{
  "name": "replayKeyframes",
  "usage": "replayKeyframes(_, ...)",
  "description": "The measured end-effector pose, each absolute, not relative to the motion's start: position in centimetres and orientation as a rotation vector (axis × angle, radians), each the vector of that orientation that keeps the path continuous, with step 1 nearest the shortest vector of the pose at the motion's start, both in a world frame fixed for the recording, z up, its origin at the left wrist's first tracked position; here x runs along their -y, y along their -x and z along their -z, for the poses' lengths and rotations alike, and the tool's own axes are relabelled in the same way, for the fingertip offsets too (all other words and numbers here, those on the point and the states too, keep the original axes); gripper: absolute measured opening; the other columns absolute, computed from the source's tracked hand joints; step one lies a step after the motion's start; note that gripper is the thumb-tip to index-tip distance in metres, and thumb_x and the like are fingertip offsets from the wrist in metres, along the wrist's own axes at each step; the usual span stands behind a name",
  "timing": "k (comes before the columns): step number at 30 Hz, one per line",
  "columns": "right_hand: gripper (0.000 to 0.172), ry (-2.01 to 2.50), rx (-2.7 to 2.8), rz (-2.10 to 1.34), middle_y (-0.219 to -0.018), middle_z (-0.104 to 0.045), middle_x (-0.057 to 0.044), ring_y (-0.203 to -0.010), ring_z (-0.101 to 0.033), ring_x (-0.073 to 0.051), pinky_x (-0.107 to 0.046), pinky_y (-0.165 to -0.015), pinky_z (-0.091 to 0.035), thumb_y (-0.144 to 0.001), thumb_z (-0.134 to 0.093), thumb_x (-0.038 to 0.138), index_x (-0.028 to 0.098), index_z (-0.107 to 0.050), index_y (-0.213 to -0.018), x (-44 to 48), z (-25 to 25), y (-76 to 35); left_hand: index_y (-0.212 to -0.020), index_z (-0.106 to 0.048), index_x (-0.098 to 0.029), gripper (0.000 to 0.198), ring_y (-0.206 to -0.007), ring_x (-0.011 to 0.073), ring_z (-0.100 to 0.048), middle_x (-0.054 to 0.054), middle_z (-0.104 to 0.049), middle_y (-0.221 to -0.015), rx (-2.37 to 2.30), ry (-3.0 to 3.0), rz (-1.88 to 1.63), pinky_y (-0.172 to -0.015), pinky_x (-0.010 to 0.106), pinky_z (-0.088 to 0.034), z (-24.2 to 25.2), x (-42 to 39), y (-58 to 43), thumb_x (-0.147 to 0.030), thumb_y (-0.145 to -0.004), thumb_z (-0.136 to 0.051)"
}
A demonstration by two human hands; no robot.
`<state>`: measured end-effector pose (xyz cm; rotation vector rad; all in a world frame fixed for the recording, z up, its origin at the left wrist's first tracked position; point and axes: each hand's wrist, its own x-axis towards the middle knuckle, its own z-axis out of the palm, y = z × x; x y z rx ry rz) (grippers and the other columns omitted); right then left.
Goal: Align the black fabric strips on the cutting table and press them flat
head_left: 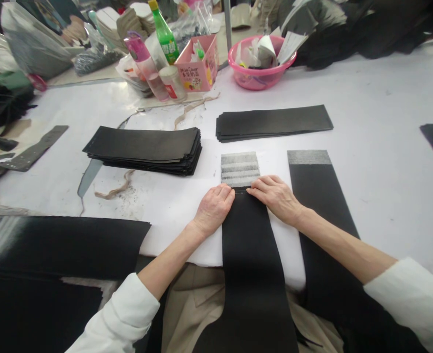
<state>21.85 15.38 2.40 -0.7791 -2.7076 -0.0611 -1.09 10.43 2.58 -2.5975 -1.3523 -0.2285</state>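
A long black sheet (251,235), leather-like, hangs over the table's near edge onto my lap. Its far end shows several overlapped grey-white bands (240,166). My left hand (215,207) pinches the left edge of the sheet just below the bands, fingers bent and pressed together. Across from it, my right hand (273,195) grips the right edge at the same height. A thin fold or seam line runs between my fingertips. To the right lies another black strip (319,196) with one grey band at its far end, partly under my right forearm.
Stacked black pieces (143,144) lie at left, with a thinner stack (273,121) farther back. Behind stand a pink basin (261,77), a pink box (198,68), a green bottle (164,34) and a jar (172,83). Large black sheets (62,245) occupy the near left.
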Motion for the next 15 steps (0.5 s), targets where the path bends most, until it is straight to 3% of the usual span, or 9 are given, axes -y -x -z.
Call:
replayKeyframes(8,0.019,0.793,2.708,0.066,-0.100,-0.062,-0.009,-0.097,-0.052,-0.024,-0.037,-0.088,-0.039,-0.101,-0.047,0.013,0.013,-0.066,-0.106,-15.25,-2.57,-21.88,-0.113,-0.058,-0.012,0.019,-0.121,0.0274,-0.048,0.011,-0.058,-0.113,1.395,2.563,0.275,-0.097,0.038,-0.048,-2.36,-10.26,0.95,-0.016,-0.097,-0.049)
replayKeyframes(15,0.020,0.790,2.707,0.079,-0.099,-0.062,-0.008,-0.096,-0.052,-0.023,-0.036,-0.088,-0.039,-0.101,-0.046,0.014,0.014,-0.066,-0.105,-15.33,-2.70,-22.01,-0.111,-0.058,-0.012,0.018,-0.109,0.0266,-0.054,0.011,-0.059,-0.108,1.417,2.549,0.250,-0.089,0.039,-0.051,-2.26,-10.13,0.82,-0.014,-0.096,-0.049)
